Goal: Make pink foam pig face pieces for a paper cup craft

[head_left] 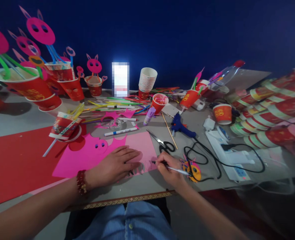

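Blue shirt (137, 221) fabric lies nearest the camera, at the near edge of the desk (129, 187). At the desk's left end lies a red sheet (22, 153); toward the far left corner, red paper cups (69, 89) hold stems topped with pink faces (40, 30). Next comes a bright pink sheet (74, 158) with a jagged cut edge. The left hand (117, 163) rests palm down over the pink paper, fingers extended and only slightly spread, pinching nothing. Beside it, near the desk's front edge, is a pale pink sheet (143, 146) with looping pencil-like lines. Black-handled scissors (162, 141) lie beyond. The right hand (171, 171) pinches a pen (178, 170) between thumb and fingers, its tip at the pale sheet's right side. Farther right are an orange cutout (196, 171), a blue glue gun (182, 128), a white power strip (227, 156) and, by the right end, rows of nested cups (274, 115).
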The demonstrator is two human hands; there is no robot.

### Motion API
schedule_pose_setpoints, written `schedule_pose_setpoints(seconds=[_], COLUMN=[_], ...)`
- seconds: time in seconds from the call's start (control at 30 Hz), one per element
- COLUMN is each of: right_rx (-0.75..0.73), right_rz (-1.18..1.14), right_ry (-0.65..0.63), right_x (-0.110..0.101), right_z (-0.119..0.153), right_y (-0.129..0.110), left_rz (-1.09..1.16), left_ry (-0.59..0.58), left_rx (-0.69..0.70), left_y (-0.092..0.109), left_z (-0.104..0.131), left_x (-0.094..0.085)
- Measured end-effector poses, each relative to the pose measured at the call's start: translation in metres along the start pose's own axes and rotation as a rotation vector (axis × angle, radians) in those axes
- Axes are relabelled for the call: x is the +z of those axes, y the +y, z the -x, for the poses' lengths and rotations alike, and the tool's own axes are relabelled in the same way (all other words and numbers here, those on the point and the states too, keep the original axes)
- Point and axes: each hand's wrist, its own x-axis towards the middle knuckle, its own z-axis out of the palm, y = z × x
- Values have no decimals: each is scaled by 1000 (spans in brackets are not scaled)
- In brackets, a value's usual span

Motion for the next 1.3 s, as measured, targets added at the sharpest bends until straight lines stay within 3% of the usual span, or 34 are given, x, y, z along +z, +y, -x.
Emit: schedule_pose_setpoints(seconds=[1.3], right_rx=[-8], right_rz=[-48], right_ry=[37], right_x=[-2], right_z=[2], right_y=[-2], left_rz=[27], left_ry=[7], left_rx=[3], left_y=[0], left_z=[-1], left_x=[-2])
